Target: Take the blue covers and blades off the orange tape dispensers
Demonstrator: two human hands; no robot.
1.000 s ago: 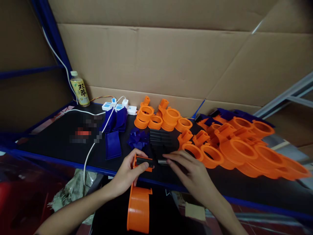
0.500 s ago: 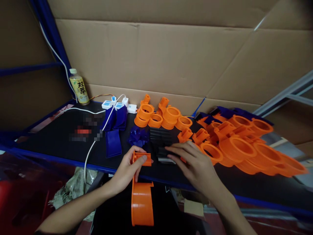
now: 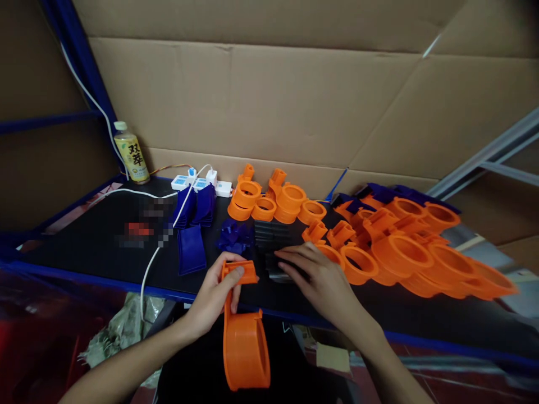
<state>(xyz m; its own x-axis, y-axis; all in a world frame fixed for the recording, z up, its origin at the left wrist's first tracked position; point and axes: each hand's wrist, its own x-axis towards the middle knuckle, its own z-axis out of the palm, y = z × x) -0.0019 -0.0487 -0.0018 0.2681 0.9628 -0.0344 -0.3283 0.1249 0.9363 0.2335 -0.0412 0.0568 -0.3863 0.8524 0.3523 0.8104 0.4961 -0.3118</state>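
My left hand [image 3: 217,292] is closed on an orange plastic ring bracket [image 3: 246,350]. Its thumb presses the small clip end at the top, while the large ring hangs below, in front of the table edge. Over the table, my right hand [image 3: 314,275] has its fingers stretched out, with the fingertips touching the nearest of several black strips [image 3: 272,233] lying side by side. The thumb is hidden behind the hand. Left of the strips lies a small heap of dark blue pieces [image 3: 234,237].
More orange ring brackets [image 3: 402,252] are stacked at the right, and others [image 3: 290,199] stand at the back. Blue flat pieces [image 3: 191,249] lie at the left. A white power strip [image 3: 202,182], its cable [image 3: 152,261] and a drink bottle [image 3: 132,154] are on the table.
The orange bracket has tilted slightly, so that more of the ring's opening shows. My right hand stays at the black strips, its fingers slightly lower onto them. The whole view has shifted a little.
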